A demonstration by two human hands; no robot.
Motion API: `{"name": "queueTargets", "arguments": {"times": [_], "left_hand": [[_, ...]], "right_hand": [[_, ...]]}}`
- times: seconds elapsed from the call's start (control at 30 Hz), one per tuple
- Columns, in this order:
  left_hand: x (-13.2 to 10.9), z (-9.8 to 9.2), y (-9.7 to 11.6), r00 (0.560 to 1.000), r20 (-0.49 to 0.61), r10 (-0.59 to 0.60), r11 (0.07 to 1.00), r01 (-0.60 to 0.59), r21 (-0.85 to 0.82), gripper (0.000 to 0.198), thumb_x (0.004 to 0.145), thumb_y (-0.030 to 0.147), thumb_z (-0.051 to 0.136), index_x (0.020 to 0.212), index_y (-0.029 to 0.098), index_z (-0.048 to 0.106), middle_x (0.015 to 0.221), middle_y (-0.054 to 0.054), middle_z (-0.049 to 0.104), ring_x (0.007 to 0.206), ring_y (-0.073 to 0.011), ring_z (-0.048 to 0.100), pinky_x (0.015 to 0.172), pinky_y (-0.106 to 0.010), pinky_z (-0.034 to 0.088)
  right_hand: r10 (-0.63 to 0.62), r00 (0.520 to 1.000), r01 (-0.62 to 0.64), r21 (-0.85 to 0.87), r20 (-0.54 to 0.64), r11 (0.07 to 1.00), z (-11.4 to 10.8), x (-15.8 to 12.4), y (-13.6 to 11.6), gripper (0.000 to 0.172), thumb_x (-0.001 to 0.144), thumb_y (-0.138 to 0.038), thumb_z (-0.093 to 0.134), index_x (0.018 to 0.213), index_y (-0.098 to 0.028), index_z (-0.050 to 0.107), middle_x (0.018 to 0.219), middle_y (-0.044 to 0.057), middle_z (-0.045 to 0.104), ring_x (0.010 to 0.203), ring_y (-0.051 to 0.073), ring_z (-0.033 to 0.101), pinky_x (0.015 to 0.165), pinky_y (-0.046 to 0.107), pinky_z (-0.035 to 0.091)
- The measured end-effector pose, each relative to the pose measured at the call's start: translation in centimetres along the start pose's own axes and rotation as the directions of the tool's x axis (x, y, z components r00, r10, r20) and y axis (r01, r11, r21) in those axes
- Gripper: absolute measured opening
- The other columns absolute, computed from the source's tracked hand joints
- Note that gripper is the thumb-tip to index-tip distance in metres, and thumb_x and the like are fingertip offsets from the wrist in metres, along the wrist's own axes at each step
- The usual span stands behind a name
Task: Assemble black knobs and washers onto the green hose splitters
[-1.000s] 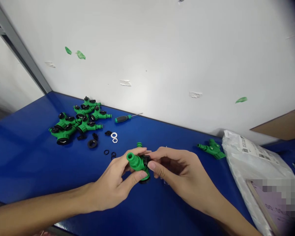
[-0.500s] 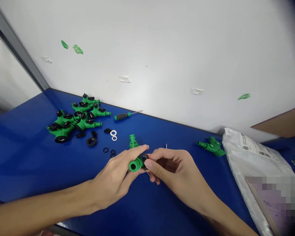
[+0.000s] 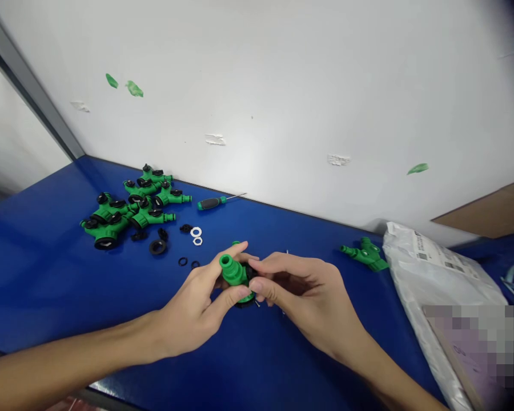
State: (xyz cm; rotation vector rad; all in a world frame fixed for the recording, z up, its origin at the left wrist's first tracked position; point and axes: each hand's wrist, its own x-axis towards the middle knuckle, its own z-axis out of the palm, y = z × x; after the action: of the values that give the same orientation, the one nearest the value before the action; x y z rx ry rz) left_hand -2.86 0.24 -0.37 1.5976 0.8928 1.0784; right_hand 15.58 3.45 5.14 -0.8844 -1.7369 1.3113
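My left hand [image 3: 197, 311] grips a green plastic hose splitter [image 3: 233, 273] between thumb and fingers, just above the blue table [image 3: 47, 285]. One green nozzle of it points up and left. My right hand [image 3: 300, 291] pinches the black knob on the splitter's right side with thumb and forefinger. The splitter's lower part is hidden behind my fingers.
A pile of finished green splitters [image 3: 128, 205] lies at the far left. Black rings [image 3: 158, 246] and white washers [image 3: 196, 233] are scattered beside it. A green-handled screwdriver [image 3: 216, 201] lies by the wall. One lone splitter [image 3: 365, 254] sits next to a white plastic bag [image 3: 437, 285] on the right.
The splitter has been turned in my hands: its nozzle pointed toward me half a second ago and now tilts up and left. Both hands kept their grip.
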Motion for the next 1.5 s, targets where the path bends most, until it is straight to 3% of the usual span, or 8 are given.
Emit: {"name": "queueTargets", "arguments": {"times": [0.17, 0.27, 0.4, 0.6, 0.87, 1.17, 1.37, 1.5], "left_hand": [[0.1, -0.2, 0.3, 0.999, 0.052, 0.004, 0.999, -0.002, -0.039, 0.054, 0.098, 0.027, 0.053, 0.149, 0.022, 0.036, 0.12, -0.008, 0.07, 0.107, -0.0209, 0.069, 0.092, -0.033, 0.057], [0.2, -0.2, 0.6, 0.995, 0.095, 0.041, 0.998, -0.037, -0.041, 0.054, 0.099, 0.027, 0.052, 0.15, 0.023, 0.036, 0.115, -0.009, 0.071, 0.101, -0.0209, 0.07, 0.089, -0.035, 0.058], [0.0, -0.1, 0.8, 0.993, 0.1, 0.067, 0.995, -0.06, -0.075, 0.051, 0.1, 0.026, 0.05, 0.149, 0.026, 0.037, 0.115, -0.008, 0.069, 0.1, -0.0201, 0.07, 0.087, -0.033, 0.058], [-0.2, -0.1, 1.0, 0.985, 0.166, -0.054, 0.977, 0.086, -0.195, 0.054, 0.096, 0.031, 0.057, 0.147, 0.02, 0.04, 0.093, -0.006, 0.068, 0.074, -0.0152, 0.064, 0.069, -0.029, 0.057], [0.5, -0.3, 1.3, 0.944, 0.295, -0.149, 0.906, 0.25, -0.342, 0.056, 0.094, 0.04, 0.058, 0.144, 0.019, 0.045, 0.087, -0.004, 0.059, 0.061, -0.0112, 0.052, 0.057, -0.027, 0.052], [-0.2, -0.2, 0.2, 0.988, 0.155, -0.006, 0.988, 0.03, -0.152, 0.054, 0.096, 0.027, 0.057, 0.148, 0.024, 0.039, 0.097, -0.006, 0.069, 0.076, -0.0149, 0.065, 0.071, -0.029, 0.058], [-0.6, 0.1, -1.0, 0.992, 0.058, 0.109, 0.992, -0.112, 0.05, 0.059, 0.096, 0.019, 0.057, 0.15, 0.03, 0.034, 0.138, -0.01, 0.062, 0.117, -0.0236, 0.065, 0.095, -0.037, 0.057], [-0.9, 0.4, -1.0, 0.997, 0.016, 0.08, 0.99, -0.081, 0.119, 0.056, 0.096, 0.02, 0.057, 0.147, 0.033, 0.037, 0.142, -0.007, 0.059, 0.121, -0.023, 0.063, 0.101, -0.039, 0.054]], "right_hand": [[-0.293, 0.933, 0.348, -0.322, 0.208, 0.881, -1.7, 0.2, -0.1, 0.02, 0.089, -0.013, 0.067, 0.105, -0.022, 0.076, 0.091, 0.005, 0.067, 0.071, 0.012, 0.063, 0.061, 0.025, 0.056], [-0.372, 0.889, 0.45, -0.366, 0.266, 0.814, -2.2, 0.0, 0.2, 0.024, 0.091, -0.01, 0.063, 0.11, -0.022, 0.073, 0.101, 0.008, 0.062, 0.079, 0.014, 0.064, 0.061, 0.025, 0.056], [-0.428, 0.867, 0.498, -0.38, 0.256, 0.78, -2.0, -0.6, 0.9, 0.032, 0.09, -0.006, 0.064, 0.116, -0.024, 0.07, 0.102, 0.008, 0.064, 0.08, 0.014, 0.067, 0.061, 0.025, 0.057], [-0.462, 0.842, 0.538, -0.365, 0.279, 0.76, -1.9, -0.9, 0.5, 0.045, 0.089, 0.002, 0.06, 0.125, -0.025, 0.067, 0.094, 0.005, 0.064, 0.075, 0.012, 0.066, 0.06, 0.022, 0.057], [-0.51, 0.823, 0.567, -0.347, 0.248, 0.747, -1.7, -0.4, 0.2, 0.027, 0.089, -0.005, 0.063, 0.11, -0.019, 0.073, 0.08, 0.004, 0.064, 0.068, 0.013, 0.063, 0.059, 0.025, 0.056], [-0.487, 0.871, 0.458, -0.468, 0.065, 0.756, -0.2, -1.2, 0.7, 0.013, 0.087, -0.011, 0.068, 0.096, -0.017, 0.075, 0.069, 0.004, 0.066, 0.056, 0.013, 0.057, 0.049, 0.025, 0.048], [-0.167, 0.982, 0.12, -0.39, -0.087, 0.913, 0.9, -1.0, -0.3, 0.016, 0.087, -0.022, 0.068, 0.074, -0.018, 0.076, 0.057, 0.0, 0.064, 0.046, 0.01, 0.052, 0.045, 0.021, 0.044], [0.106, 0.987, -0.131, -0.222, -0.123, 0.966, 1.5, -1.0, -0.3, 0.032, 0.09, -0.033, 0.063, 0.063, -0.017, 0.067, 0.044, -0.003, 0.054, 0.039, 0.008, 0.046, 0.039, 0.019, 0.038]]}}
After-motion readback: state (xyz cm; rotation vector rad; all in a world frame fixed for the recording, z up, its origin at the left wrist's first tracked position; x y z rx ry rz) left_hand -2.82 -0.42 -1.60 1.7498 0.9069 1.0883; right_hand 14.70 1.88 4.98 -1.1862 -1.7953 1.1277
